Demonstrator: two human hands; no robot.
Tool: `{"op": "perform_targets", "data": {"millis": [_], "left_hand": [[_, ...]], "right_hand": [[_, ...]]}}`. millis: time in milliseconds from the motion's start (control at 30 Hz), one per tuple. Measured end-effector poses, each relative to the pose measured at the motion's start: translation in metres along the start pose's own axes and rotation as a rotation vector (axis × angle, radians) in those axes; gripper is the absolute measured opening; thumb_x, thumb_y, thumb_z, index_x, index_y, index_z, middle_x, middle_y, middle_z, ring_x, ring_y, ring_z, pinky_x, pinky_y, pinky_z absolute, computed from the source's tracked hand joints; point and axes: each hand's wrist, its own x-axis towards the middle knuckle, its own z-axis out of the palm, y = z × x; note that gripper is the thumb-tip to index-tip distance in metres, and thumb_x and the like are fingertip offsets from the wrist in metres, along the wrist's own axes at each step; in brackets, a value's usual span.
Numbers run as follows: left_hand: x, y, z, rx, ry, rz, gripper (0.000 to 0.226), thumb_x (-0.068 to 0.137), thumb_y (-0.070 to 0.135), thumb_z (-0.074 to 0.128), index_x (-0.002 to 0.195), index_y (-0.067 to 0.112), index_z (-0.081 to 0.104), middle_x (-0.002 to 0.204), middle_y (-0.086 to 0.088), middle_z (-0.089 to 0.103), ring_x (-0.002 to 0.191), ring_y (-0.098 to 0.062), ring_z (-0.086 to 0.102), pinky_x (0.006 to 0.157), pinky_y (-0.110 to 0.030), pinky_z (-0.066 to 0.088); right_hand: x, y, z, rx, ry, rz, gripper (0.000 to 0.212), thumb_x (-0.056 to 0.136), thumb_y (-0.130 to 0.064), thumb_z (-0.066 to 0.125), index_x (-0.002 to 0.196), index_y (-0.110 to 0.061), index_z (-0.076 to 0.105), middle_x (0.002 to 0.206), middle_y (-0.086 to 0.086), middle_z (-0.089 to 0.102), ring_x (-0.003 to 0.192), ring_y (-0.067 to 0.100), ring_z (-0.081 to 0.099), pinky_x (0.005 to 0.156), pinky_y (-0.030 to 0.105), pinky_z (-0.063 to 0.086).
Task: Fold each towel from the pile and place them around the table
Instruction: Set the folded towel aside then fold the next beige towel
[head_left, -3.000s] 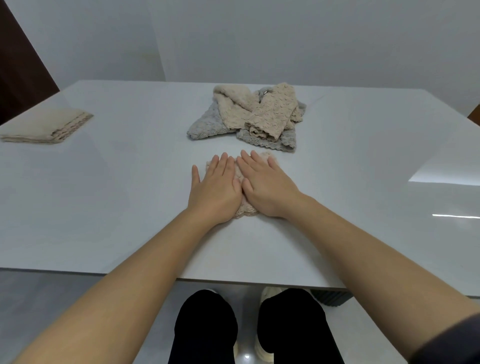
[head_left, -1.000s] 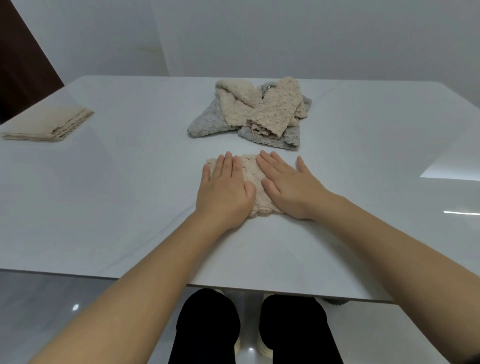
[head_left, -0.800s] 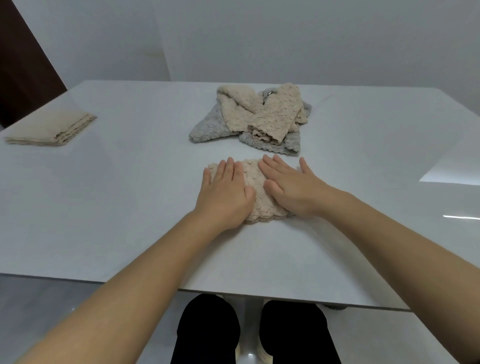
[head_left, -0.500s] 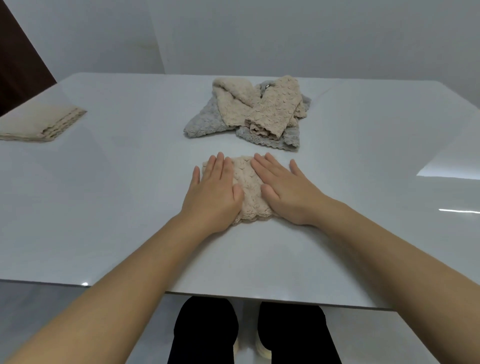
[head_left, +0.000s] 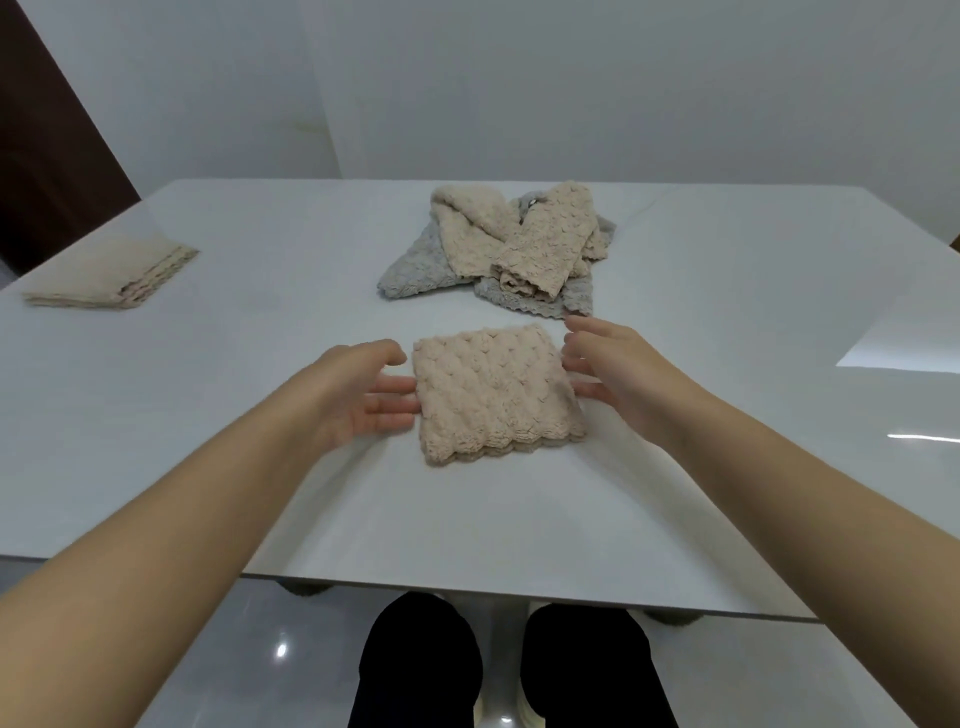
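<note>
- Near the front edge of the white table (head_left: 249, 525), a folded beige towel (head_left: 496, 392) is lying flat as a small, thick rectangle, with its scalloped layered edges facing the person.
- At 9 o'clock from that towel, the left hand (head_left: 353, 395) is reaching in palm-sideways. Its fingers (head_left: 395, 402) are lying nearly straight, their tips meeting the towel's left edge, while the thumb is floating above. Nothing is being gripped.
- At 3 o'clock from the towel, the right hand (head_left: 621, 371) is mirroring it. Its fingers are lying loose and extended at the towel's right edge, with the thumb low beside the cloth. They are not closing round anything.
- At 12 o'clock from the folded towel, just beyond it and apart from it, the pile (head_left: 511, 249) is sitting in a loose heap, with crumpled beige cloths lying over grey ones.
- At 10 o'clock, well apart near the table's left edge, another folded beige towel (head_left: 111, 273) is resting flat.
- At 6 o'clock, below the table edge, the person's legs in black trousers (head_left: 421, 670) are showing above a glossy floor.
</note>
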Motion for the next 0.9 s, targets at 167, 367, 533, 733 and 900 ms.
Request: {"op": "perform_targets", "data": {"millis": [167, 367, 533, 733, 900], "left_hand": [[0.007, 0.011, 0.014, 0.205, -0.082, -0.099, 0.017, 0.094, 0.022, 0.058, 0.102, 0.009, 0.051, 0.077, -0.008, 0.056, 0.065, -0.021, 0.055, 0.060, -0.029, 0.048], [0.013, 0.018, 0.019, 0.078, -0.112, 0.065, 0.009, 0.091, 0.012, 0.059, 0.099, 0.011, 0.062, 0.085, -0.004, 0.066, 0.072, -0.017, 0.064, 0.060, -0.027, 0.054], [0.020, 0.036, -0.007, -0.128, -0.131, 0.195, 0.020, 0.094, 0.013, 0.054, 0.111, 0.008, 0.063, 0.103, -0.007, 0.072, 0.091, -0.019, 0.070, 0.069, -0.030, 0.055], [0.068, 0.065, -0.058, -0.037, 0.023, 0.200, 0.017, 0.095, 0.020, 0.056, 0.107, 0.010, 0.062, 0.101, -0.007, 0.070, 0.091, -0.020, 0.068, 0.068, -0.032, 0.053], [0.139, 0.105, -0.097, 0.204, 0.207, 0.260, 0.014, 0.097, 0.027, 0.051, 0.101, 0.015, 0.056, 0.091, -0.004, 0.065, 0.079, -0.019, 0.064, 0.066, -0.030, 0.052]], "right_hand": [[0.000, -0.006, 0.002, -0.008, -0.006, 0.046, 0.052, 0.095, -0.016, 0.052, 0.146, -0.020, 0.042, 0.133, 0.003, 0.051, 0.125, 0.020, 0.050, 0.090, 0.030, 0.045], [0.006, -0.008, 0.005, -0.034, -0.025, 0.059, 0.054, 0.094, -0.019, 0.056, 0.145, -0.020, 0.040, 0.132, 0.002, 0.053, 0.116, 0.017, 0.055, 0.092, 0.034, 0.052], [0.025, -0.025, 0.029, 0.169, -0.284, 0.162, 0.031, 0.092, -0.026, 0.062, 0.120, -0.013, 0.057, 0.103, 0.007, 0.062, 0.084, 0.020, 0.060, 0.077, 0.034, 0.051], [0.071, -0.063, 0.089, 0.227, -0.278, 0.150, 0.016, 0.094, -0.018, 0.062, 0.106, -0.009, 0.060, 0.091, 0.006, 0.065, 0.074, 0.017, 0.062, 0.071, 0.031, 0.055], [0.151, -0.108, 0.137, 0.142, -0.185, 0.109, 0.009, 0.091, -0.019, 0.064, 0.091, -0.011, 0.059, 0.081, 0.005, 0.062, 0.072, 0.019, 0.061, 0.079, 0.034, 0.057]]}}
